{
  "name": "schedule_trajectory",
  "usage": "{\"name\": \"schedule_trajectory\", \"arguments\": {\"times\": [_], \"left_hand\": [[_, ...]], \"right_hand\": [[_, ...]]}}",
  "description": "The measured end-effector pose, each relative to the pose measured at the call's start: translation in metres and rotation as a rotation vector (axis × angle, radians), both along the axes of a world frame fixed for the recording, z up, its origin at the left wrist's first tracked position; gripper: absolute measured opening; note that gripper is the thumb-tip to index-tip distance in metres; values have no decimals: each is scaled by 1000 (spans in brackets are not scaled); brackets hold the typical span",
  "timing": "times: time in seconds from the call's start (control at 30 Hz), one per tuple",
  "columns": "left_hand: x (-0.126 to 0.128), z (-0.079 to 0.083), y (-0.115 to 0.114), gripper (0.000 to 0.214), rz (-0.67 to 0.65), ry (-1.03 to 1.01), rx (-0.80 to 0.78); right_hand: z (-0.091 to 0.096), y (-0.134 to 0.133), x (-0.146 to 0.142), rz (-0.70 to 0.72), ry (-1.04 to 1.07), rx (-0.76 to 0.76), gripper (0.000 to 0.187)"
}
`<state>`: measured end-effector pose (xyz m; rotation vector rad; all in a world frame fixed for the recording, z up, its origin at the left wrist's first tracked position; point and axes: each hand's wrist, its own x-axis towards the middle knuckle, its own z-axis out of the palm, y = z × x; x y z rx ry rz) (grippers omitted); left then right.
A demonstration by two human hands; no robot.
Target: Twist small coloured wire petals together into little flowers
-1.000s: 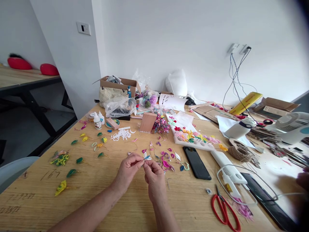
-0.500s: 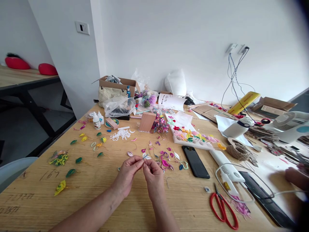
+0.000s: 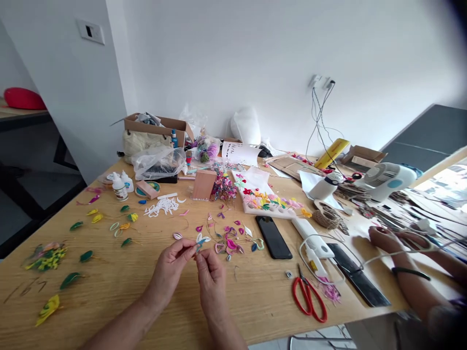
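Observation:
Both of my hands meet over the near middle of the wooden table (image 3: pixel 120 296), fingertips almost touching. Between them is a small thin blue strip (image 3: pixel 200 244), its upper end sticking out above the fingers. My left hand (image 3: pixel 174 262) pinches it with thumb and forefinger. Closed from the other side, my right hand (image 3: pixel 211 272) has its thumb and fingers at the strip's lower end, which they partly hide. Just beyond lie a white petal-like piece (image 3: pixel 203 237), a striped oval piece (image 3: pixel 177 236) and several pink and purple looped pieces (image 3: pixel 231 243).
Red-handled scissors (image 3: pixel 308 297), a black phone (image 3: pixel 273 237) and a white power strip (image 3: pixel 313 238) with cables lie to the right. Green leaf pieces (image 3: pixel 70 280) are at left, glue bottles (image 3: pixel 119 187) behind. Another person's hand (image 3: pixel 385 239) rests at far right.
The view has swung to the right, so more of the other person's arms shows. My hands stay together, and more of the blue strip shows above the fingertips.

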<state>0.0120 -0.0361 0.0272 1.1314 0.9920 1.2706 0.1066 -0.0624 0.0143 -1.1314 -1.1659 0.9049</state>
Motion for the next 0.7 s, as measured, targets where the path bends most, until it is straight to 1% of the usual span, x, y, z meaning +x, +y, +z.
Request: {"name": "schedule_trajectory", "arguments": {"times": [0.17,0.3,0.4,0.5,0.6,0.63,0.67,0.7], "left_hand": [[-4,0,4,8,20,112,105],[-5,4,4,7,21,119,133],[-6,7,4,6,-9,119,156],[-9,7,5,5,-20,103,163],[-17,4,7,5,-48,82,163],[-20,4,8,5,-60,77,163],[-23,3,9,5,-66,70,164],[-26,3,10,5,-65,62,165]], "right_hand": [[-4,-2,4,35,22,-71,24],[-6,-7,7,30,-11,-117,27],[-4,-15,11,25,-62,-131,27],[-4,-26,19,42,-189,-151,26],[-1,-39,35,104,-414,-115,18],[2,-44,42,76,-478,-72,23],[6,-49,50,14,-526,-15,28],[13,-54,57,-99,-549,50,29]]}}
